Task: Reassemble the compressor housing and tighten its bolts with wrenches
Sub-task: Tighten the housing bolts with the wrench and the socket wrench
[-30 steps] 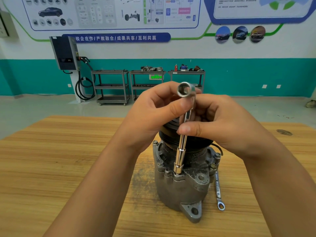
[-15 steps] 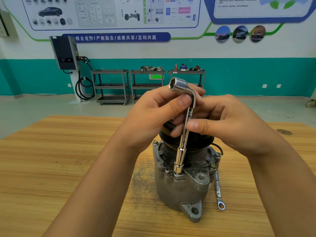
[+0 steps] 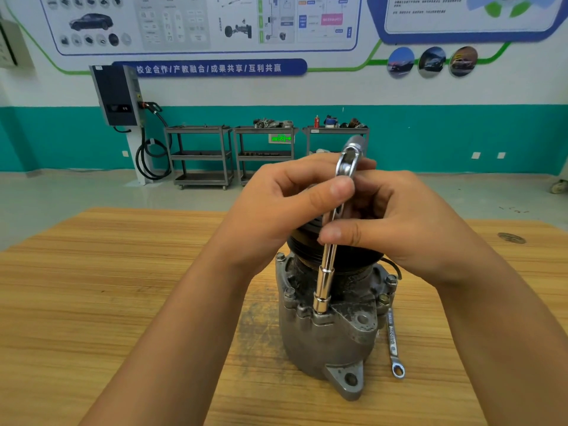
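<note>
Standing upright on the table [image 3: 123, 287], the compressor housing [image 3: 332, 342] is engaged by the socket wrench [image 3: 324, 284] at its front flange. The wrench shaft is pinched by the left hand [image 3: 285, 204] and the right hand [image 3: 408, 229].

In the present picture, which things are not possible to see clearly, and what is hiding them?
All from the head view.
Bolt under the socket wrench: covered by its lower socket.
Top of the compressor: hidden by the left hand and right hand, which both grip the socket wrench.
Upper end of the flat wrench: behind the compressor.
Small print on the wall posters: too small and blurred.
</note>
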{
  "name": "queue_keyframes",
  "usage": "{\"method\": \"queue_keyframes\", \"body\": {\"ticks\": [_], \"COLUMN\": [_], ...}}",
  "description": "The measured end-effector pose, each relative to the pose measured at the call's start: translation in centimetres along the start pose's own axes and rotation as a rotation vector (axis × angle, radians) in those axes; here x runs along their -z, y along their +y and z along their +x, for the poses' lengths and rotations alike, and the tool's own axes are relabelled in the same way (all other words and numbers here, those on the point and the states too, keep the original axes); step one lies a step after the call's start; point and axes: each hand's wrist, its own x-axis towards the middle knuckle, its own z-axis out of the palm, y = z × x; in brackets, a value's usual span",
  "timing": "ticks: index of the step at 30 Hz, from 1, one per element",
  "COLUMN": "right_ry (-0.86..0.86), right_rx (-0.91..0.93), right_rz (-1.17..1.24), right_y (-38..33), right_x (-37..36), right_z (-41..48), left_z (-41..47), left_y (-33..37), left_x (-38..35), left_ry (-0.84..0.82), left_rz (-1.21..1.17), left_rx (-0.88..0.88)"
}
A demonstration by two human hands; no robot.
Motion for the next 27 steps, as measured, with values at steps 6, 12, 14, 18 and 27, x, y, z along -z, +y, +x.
{"method": "queue_keyframes", "body": {"ticks": [6,12,14,18,27], "right_ry": [0.036,0.058,0.08,0.112,-0.03], "right_rx": [-0.05,-0.041,-0.018,-0.001,-0.03], "right_rz": [-0.026,-0.098,-0.118,-0.119,0.133], "right_y": [0.1,-0.1,-0.2,-0.1,-0.1], "right_x": [0.0,-0.4,-0.6,-0.7,0.4], "right_z": [0.0,0.0,0.1,0.1,-0.3], "left_z": [0.0,0.0,0.0,0.1,-0.2], "left_y": [-0.1,-0.1,-0.1,-0.3,-0.1], "left_x": [-0.1,-0.3,-0.5,-0.4,-0.3], "left_ry": [0.012,0.028,0.019,0.034,-0.053], "left_rz": [-0.049,-0.006,-0.011,0.07,0.08], "left_rx": [-0.003,-0.03,-0.045,-0.056,-0.003]}}
